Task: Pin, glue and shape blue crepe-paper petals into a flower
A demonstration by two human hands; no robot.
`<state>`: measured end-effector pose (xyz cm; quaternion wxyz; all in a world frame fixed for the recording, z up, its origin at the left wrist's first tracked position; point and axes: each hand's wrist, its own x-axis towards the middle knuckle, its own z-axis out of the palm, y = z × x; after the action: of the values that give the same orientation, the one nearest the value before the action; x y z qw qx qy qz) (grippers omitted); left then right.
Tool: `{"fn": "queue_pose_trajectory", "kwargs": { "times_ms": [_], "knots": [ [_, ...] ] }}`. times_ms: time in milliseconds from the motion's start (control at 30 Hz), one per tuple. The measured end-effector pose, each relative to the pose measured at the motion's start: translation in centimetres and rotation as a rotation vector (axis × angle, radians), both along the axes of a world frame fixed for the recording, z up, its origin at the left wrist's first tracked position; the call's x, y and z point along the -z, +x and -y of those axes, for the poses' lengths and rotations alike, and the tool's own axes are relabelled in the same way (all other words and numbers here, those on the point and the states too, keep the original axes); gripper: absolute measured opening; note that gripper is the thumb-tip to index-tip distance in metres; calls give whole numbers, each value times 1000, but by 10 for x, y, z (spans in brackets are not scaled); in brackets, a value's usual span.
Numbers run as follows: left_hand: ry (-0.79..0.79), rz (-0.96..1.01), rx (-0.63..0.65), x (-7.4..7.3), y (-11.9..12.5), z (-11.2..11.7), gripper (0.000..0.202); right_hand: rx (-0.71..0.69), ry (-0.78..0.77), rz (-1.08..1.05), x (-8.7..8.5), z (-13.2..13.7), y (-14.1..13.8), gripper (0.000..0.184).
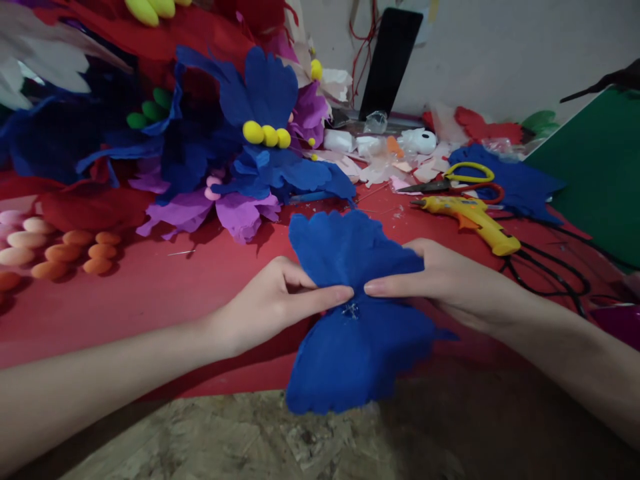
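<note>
Nearest the camera, at 6 o'clock, bare chipboard bench [210, 440] gives way to a red sheet [165, 287]. Far left, at 9 o'clock: rows of orange foam ovals [75, 253]. At 11 o'clock: a heap of finished paper flowers [240, 147], blue and purple with yellow centres. Centre: the left hand [273, 300], fingers closed, pinches the waist of a blue crepe-paper piece [355, 313], which fans out above and below the pinch and lies on the red sheet. The right hand [440, 277] meets it from the other side, fingers extended and pressed on the same gathered waist, fingertips nearly touching. At 2 o'clock: yellow-handled scissors [463, 177] just behind a yellow glue gun [473, 217], its black cord [550, 273] trailing right.
</note>
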<state>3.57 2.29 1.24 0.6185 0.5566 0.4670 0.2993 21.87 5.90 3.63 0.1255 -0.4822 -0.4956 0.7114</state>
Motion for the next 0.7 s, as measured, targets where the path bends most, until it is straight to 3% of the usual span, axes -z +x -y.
{"fn": "queue_pose_trajectory", "kwargs": {
  "times_ms": [167, 333, 500, 700],
  "knots": [
    [63, -1, -84, 0, 1, 1, 31, 117, -37, -43, -3, -1, 0, 22],
    [91, 109, -67, 0, 3, 2, 13, 76, -23, -5, -2, 2, -1, 21],
    [40, 179, -15, 0, 5, 4, 23, 65, -47, 22, 0, 6, -4, 24],
    [60, 153, -86, 1, 3, 4, 24, 69, 22, 15, 4, 6, -4, 25]
  ]
}}
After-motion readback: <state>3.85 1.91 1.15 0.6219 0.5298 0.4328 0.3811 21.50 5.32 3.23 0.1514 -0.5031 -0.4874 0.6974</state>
